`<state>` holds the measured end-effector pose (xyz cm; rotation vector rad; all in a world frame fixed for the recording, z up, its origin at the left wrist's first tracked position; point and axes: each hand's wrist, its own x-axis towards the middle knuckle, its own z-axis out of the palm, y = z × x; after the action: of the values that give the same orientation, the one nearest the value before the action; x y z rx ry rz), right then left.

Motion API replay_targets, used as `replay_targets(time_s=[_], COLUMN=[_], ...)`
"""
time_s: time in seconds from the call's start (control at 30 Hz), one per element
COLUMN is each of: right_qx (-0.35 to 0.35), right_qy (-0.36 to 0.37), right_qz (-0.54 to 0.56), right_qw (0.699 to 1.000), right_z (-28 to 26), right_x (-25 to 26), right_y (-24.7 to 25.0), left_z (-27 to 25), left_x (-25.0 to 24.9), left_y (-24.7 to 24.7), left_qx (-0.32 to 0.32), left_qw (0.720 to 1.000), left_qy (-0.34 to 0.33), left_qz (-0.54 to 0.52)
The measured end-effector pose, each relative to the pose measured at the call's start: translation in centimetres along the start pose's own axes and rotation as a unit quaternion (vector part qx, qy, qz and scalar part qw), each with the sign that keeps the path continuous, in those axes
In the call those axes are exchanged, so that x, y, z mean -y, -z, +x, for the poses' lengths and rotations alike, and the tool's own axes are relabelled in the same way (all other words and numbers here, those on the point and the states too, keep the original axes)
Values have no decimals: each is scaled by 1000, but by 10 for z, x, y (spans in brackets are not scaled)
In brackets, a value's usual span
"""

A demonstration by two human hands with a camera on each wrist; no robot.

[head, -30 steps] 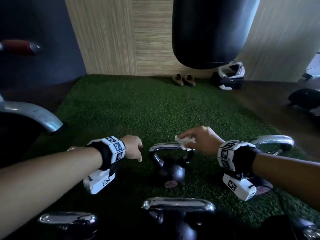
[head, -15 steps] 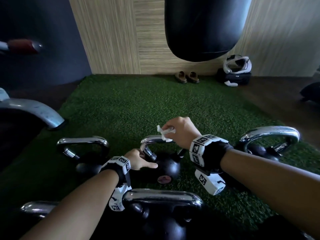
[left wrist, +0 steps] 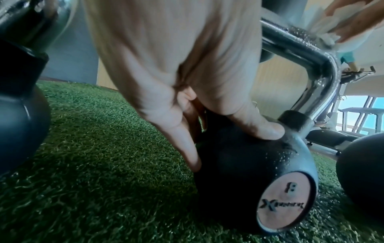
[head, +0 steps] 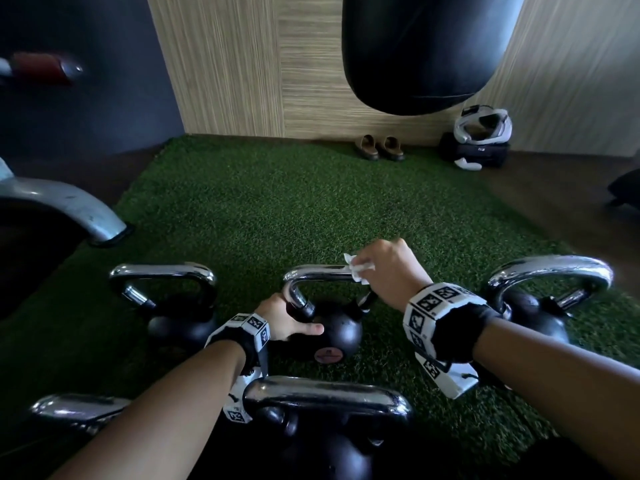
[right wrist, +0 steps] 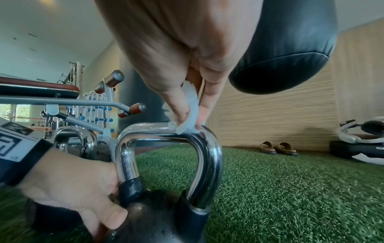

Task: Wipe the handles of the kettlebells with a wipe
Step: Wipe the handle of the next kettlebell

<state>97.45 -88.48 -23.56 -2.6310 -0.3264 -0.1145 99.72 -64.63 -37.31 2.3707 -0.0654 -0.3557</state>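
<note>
The middle kettlebell (head: 332, 327) is standing upright on the green turf (head: 277, 209), with other kettlebells beside and in front of it. The right hand (head: 388, 268) is pinching a crumpled white wipe (head: 358, 270) between thumb and fingers (right wrist: 178, 105), pressing it onto the top bar of that kettlebell's chrome handle (right wrist: 145, 129) near its right bend. The left hand (head: 287, 320) is bracing the kettlebell's black body, thumb laid flat across the top, fingers spread down its left side beside the handle's base.
</note>
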Motion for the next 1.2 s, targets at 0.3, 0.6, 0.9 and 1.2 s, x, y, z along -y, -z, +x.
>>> replay_targets(time_s=[0.3,0.6,0.9,1.2], right_qx=[-35,-55,78,196], right_qy=[-71,-239,-325,-214], right_qz=[58,245,388,176], right_qw=[995,938,859,941], right_z=[-7,-7,-3,-11], right_x=[-30,-60,-70,-57], right_y=[5,-26,-57,-4], left_z=[1,0,-9,-22], left_x=[2,9,-3,-35], left_y=[-2,-4,-6,51], left_qx=[-5,-9,-20,77], left_qw=[1000,1000,999,979], left_qy=[0,0,39,171], left_qz=[-1,-28,21,78])
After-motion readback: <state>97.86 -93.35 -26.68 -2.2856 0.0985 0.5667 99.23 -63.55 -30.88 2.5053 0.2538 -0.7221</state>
